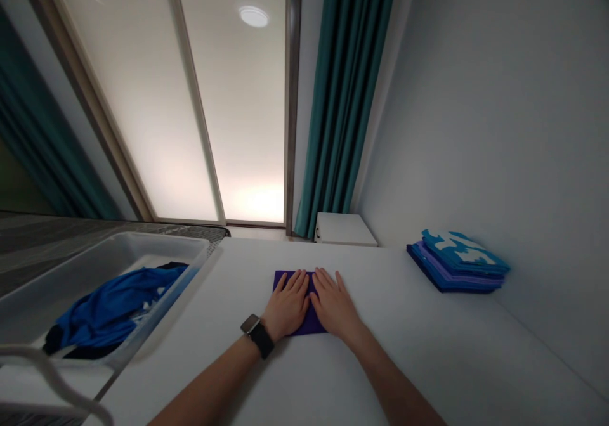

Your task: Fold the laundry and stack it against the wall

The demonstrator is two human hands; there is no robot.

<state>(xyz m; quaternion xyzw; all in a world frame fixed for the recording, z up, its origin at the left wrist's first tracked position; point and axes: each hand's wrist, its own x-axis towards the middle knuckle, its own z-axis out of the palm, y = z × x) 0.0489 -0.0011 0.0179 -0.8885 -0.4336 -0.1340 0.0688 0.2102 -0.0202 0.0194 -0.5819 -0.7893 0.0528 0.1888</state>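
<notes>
A folded purple cloth [309, 324] lies flat on the white table [228, 362] in front of me. My left hand [288, 302], with a black watch on its wrist, rests palm down on the cloth's left part, fingers stretched out. Beside it, my right hand [333, 302] presses flat on the right part, fingers extended and the thumbs close together. Much of the cloth is hidden under both hands. Neither hand grips anything.
At the right, against the wall, sits a stack of folded blue and purple clothes [459, 264]. A translucent plastic bin [200, 251] at the left holds a crumpled blue garment [118, 305]. Behind the table are a white cabinet [345, 228] and a teal curtain [347, 96].
</notes>
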